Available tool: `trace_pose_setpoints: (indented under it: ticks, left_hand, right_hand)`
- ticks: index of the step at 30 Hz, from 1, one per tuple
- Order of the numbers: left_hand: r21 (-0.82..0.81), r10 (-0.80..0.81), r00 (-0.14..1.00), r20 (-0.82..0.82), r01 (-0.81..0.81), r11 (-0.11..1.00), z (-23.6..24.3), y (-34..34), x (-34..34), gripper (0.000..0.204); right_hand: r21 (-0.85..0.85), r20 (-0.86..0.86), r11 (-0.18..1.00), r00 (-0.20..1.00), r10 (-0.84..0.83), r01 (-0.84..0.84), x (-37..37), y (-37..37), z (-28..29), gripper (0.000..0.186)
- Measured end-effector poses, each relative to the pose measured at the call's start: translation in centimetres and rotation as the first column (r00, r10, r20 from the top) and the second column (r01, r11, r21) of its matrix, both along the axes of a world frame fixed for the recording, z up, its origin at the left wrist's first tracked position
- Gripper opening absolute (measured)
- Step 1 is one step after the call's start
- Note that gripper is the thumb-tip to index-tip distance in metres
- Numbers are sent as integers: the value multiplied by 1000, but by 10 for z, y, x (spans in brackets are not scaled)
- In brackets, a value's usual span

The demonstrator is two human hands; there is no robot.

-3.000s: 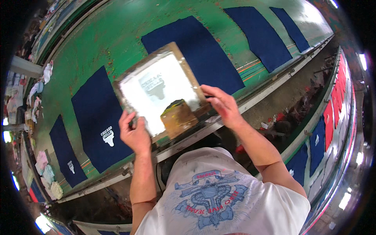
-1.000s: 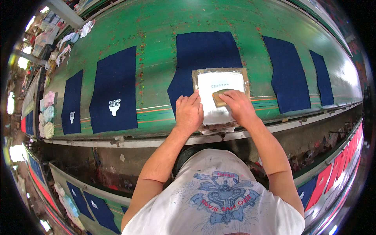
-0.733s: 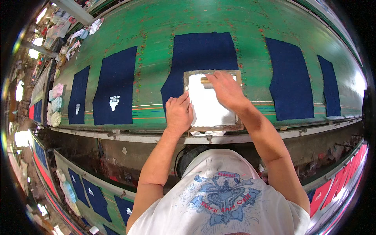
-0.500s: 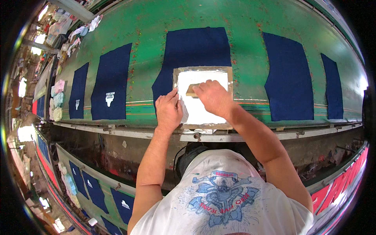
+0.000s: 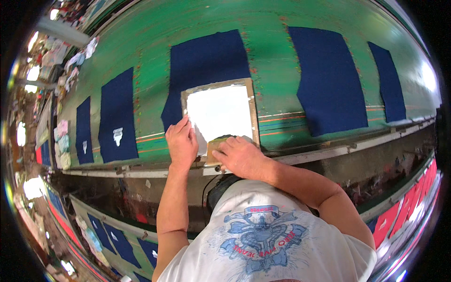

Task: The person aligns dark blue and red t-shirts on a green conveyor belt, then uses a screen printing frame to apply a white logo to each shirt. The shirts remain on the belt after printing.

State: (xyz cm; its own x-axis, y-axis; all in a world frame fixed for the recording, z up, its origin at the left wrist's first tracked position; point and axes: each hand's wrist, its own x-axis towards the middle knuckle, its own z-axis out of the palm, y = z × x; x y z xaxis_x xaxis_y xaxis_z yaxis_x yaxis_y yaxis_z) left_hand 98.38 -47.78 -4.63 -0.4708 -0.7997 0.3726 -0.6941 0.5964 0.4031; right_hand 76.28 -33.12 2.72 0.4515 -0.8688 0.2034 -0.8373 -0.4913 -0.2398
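Note:
A screen printing frame (image 5: 255,124) with a brown wooden border and white ink across its mesh lies over the near part of a dark blue fabric piece (image 5: 206,56). At the frame's left side, my left hand (image 5: 182,143) grips the border, fingers curled along it. My right hand (image 5: 239,155) holds a squeegee (image 5: 215,152) with a tan, wooden-looking grip at the frame's near edge. The squeegee's blade is hidden, and so is the fabric under the frame.
More dark blue fabric pieces lie along the green table (image 5: 277,94), including one with a white print (image 5: 117,136) at left. The table's metal rail (image 5: 329,152) runs before me. Folded cloths (image 5: 62,141) are stacked at far left; another printing table (image 5: 127,225) stands behind.
My right hand has drawn the squeegee from the middle of the screen to its near edge. My left hand stays at the frame's left side. The whole view has turned and shifted somewhat.

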Motion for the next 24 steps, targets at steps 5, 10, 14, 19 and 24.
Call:
trace_pose_setpoints:
  ticks: [5,10,14,19,24]
  left_hand:
    - [2,-21,988,-156,22,1000,-8,-1,1,27]
    - [212,136,890,-434,-46,976,-27,6,-4,31]
    - [351,234,816,-529,-41,935,-34,10,-3,47]
    - [495,347,723,-597,-9,869,-36,12,-6,50]
    - [341,219,762,-609,3,940,-39,19,-2,43]
  right_hand:
    - [246,144,969,988,-50,13,-11,-27,12,51]
    - [-16,-10,970,970,-243,243,-50,-140,18,51]
    - [267,-92,907,945,-313,326,-73,-209,14,68]
    - [553,-115,787,960,-254,274,-91,-238,20,79]
    - [659,-124,664,922,-366,352,-97,-251,27,88]
